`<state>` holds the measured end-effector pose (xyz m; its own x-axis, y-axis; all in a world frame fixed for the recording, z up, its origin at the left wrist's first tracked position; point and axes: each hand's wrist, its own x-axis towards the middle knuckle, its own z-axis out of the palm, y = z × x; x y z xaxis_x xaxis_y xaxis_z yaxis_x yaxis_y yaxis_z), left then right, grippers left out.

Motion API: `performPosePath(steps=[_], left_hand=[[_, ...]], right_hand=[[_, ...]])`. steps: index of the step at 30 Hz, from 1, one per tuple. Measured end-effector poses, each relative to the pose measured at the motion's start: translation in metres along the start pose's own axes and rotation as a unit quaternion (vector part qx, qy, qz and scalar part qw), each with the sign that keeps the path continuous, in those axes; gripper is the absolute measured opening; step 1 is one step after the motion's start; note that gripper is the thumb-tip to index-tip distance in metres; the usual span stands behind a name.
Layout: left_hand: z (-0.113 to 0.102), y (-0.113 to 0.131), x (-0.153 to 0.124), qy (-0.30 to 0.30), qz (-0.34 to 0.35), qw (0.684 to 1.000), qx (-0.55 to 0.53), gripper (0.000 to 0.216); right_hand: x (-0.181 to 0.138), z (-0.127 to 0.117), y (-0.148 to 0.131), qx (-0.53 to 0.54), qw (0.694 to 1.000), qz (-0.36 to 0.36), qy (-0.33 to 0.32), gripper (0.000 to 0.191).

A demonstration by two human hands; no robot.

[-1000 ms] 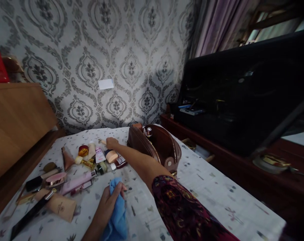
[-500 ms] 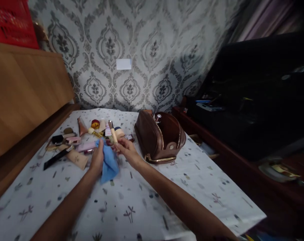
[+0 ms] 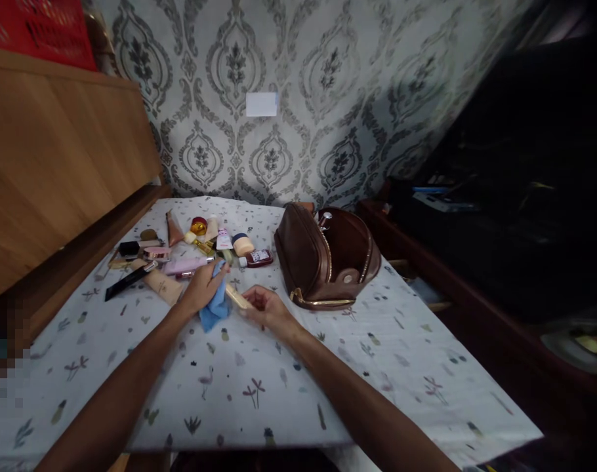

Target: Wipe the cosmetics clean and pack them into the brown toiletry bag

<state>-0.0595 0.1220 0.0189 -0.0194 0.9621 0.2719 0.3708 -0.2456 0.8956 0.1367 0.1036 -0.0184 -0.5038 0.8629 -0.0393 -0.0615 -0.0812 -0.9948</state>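
Note:
My left hand point(image 3: 203, 287) is closed around a blue cloth point(image 3: 214, 310), pressing it on one end of a slim beige cosmetic tube point(image 3: 238, 299). My right hand point(image 3: 266, 308) grips the tube's other end with curled fingers. Both hands hover just above the white patterned tablecloth point(image 3: 259, 393). Past the hands lies a scatter of cosmetics point(image 3: 190, 249): tubes, small jars, a dark red bottle point(image 3: 256, 258) and a black pencil. An open brown leather pouch point(image 3: 325, 259) stands to the right of my hands.
A wooden headboard-like panel point(image 3: 57, 157) runs along the left. Patterned wallpaper with a white switch plate point(image 3: 262, 104) is behind. A dark cabinet and shelf point(image 3: 500, 223) fill the right side. Table edge is near the bottom.
My right hand picked the beige tube from the pile and brought it toward me. My left hand lifted the blue cloth to meet it. The camera view tilted down and left.

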Motion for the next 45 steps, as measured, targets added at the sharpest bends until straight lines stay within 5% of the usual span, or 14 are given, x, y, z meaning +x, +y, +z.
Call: performPosePath(steps=[6, 13, 20, 30, 37, 45], left_hand=[[0.000, -0.007, 0.002, 0.000, -0.020, 1.000, 0.010, 0.035], [0.001, -0.021, 0.003, 0.024, -0.094, 0.989, -0.111, 0.044], [0.005, -0.009, 0.002, 0.024, -0.128, 0.960, -0.246, 0.048], [0.006, -0.008, 0.001, 0.027, -0.144, 0.931, -0.334, 0.045], [0.023, -0.006, -0.006, 0.028, -0.150, 0.919, -0.363, 0.051], [0.050, 0.009, -0.028, -0.135, -0.127, 0.939, -0.290, 0.052]], right_hand=[[-0.004, 0.001, 0.003, -0.279, 0.939, -0.165, 0.114, 0.020], [-0.007, -0.001, -0.002, -0.295, 0.935, -0.154, 0.118, 0.019], [-0.006, -0.004, -0.004, -0.331, 0.911, -0.187, 0.160, 0.024], [0.002, -0.003, 0.004, -0.006, 0.996, -0.031, 0.088, 0.042], [-0.002, 0.005, -0.006, 0.190, 0.979, 0.064, 0.028, 0.049], [-0.001, 0.006, -0.003, 0.229, 0.971, 0.034, 0.060, 0.056]])
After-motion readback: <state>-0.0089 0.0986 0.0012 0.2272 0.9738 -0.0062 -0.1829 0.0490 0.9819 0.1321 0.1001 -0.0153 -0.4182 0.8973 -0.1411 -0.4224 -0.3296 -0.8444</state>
